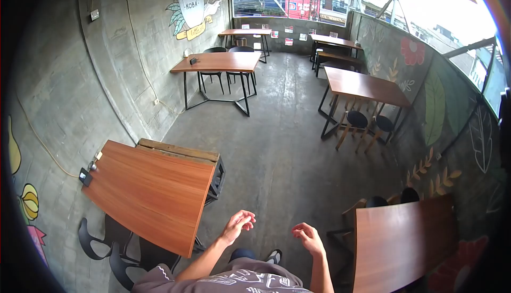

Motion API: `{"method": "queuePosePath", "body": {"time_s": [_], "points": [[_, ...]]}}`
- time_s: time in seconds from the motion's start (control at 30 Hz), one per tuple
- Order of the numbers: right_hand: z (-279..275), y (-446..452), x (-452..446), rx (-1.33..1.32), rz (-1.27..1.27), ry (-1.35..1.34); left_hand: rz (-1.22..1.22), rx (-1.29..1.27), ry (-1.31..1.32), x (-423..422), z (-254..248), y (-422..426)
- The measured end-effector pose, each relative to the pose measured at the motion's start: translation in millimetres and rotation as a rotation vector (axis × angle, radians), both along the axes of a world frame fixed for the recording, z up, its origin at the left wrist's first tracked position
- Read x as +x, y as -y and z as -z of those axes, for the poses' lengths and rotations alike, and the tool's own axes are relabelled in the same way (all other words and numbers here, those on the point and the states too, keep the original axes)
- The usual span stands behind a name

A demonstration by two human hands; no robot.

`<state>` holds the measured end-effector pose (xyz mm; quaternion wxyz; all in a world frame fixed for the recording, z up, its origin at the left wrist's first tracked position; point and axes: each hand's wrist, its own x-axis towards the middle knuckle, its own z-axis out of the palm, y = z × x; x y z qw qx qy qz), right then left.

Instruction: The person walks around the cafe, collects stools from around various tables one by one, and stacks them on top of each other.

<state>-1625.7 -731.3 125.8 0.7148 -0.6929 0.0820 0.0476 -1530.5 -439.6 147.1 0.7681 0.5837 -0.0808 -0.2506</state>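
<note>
My left hand point(238, 226) is held in front of my body, its fingers loosely bent and a little apart, with nothing in it. To its right, my right hand point(309, 237) hangs in the air in a similar half-curled pose and also holds nothing. Neither hand touches anything. Nearest to my left hand is the long brown wooden table point(151, 194) on the left. Another brown table point(407, 242) stands to the right of my right hand.
Black chairs point(106, 239) are beside the left table, and a wooden bench point(178, 150) runs along its far side. Farther off stand a table with a small dark object point(194, 61) on it, a table point(367, 86) with stools point(356, 119), and a mural wall point(191, 8).
</note>
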Motion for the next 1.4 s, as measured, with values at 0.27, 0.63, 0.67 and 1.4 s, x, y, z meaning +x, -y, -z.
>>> {"method": "queuePosePath", "body": {"time_s": [0.27, 0.63, 0.67, 1.4], "points": [[-46, 95, 211, -0.077, -0.178, 0.079, -0.230, -0.013, -0.122, 141, 28, 76], [-25, 240, 446, -0.062, -0.098, -0.100, 0.087, -0.081, -0.060, 484, 34, 278], [-36, 256, 469, -0.085, -0.076, -0.063, 0.133, -0.090, -0.017, 522, 22, 302], [-19, 534, 1163, 0.100, -0.232, 0.048, -0.160, -0.111, -0.135, 1081, 7, 501]]}}
